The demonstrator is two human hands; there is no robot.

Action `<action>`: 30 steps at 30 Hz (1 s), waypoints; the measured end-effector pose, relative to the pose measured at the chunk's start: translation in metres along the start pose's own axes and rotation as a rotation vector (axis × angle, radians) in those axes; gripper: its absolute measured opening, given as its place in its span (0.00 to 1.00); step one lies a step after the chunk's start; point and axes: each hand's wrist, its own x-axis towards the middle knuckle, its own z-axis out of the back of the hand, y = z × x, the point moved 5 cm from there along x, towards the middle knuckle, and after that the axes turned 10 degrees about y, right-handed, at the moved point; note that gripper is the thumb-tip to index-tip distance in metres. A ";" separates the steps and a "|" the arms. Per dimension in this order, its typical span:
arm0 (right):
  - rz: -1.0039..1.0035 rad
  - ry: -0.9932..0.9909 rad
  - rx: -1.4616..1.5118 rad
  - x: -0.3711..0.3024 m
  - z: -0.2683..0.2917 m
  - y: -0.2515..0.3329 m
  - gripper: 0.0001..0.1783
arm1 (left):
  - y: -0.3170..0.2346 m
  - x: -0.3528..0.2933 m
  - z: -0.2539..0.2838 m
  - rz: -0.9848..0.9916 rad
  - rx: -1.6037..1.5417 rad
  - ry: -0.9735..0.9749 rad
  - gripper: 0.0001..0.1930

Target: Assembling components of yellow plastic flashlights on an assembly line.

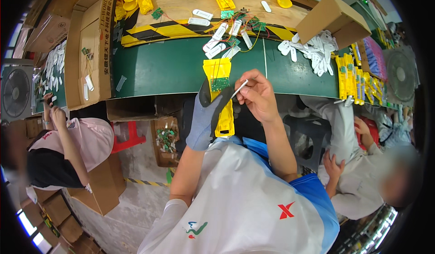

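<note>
My left hand (201, 120), in a grey-blue work glove with dark fingers, is closed around a long yellow plastic housing (225, 122) near the table's front edge. A green circuit board (220, 83) lies against the upper part of that housing, beside the gloved fingertips. Bare, my right hand (259, 99) pinches a thin white plastic piece (241, 88), seen nearly edge-on. Its lower end comes close to the housing and the gloved fingers; whether they touch, I cannot tell. Thin wires run from the board up toward white oval covers (216, 50) lying beyond it.
A long cardboard box (84, 36) stands at the left. Wired green boards (259, 26) lie by the striped ledge (163, 31). At the right are piled white covers (317, 55), a tilted carton (333, 18) and yellow housings (346, 77). People sit on both sides.
</note>
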 end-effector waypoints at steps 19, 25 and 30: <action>-0.147 -0.155 -0.273 -0.003 -0.011 0.011 0.24 | -0.005 -0.007 0.000 -0.355 0.459 -0.204 0.20; -0.171 -0.152 -0.297 -0.001 -0.012 0.011 0.25 | -0.011 -0.009 -0.004 -0.358 0.910 -0.116 0.27; -0.204 -0.097 -0.313 0.000 -0.017 0.009 0.24 | -0.013 -0.008 -0.003 -0.358 0.803 -0.118 0.24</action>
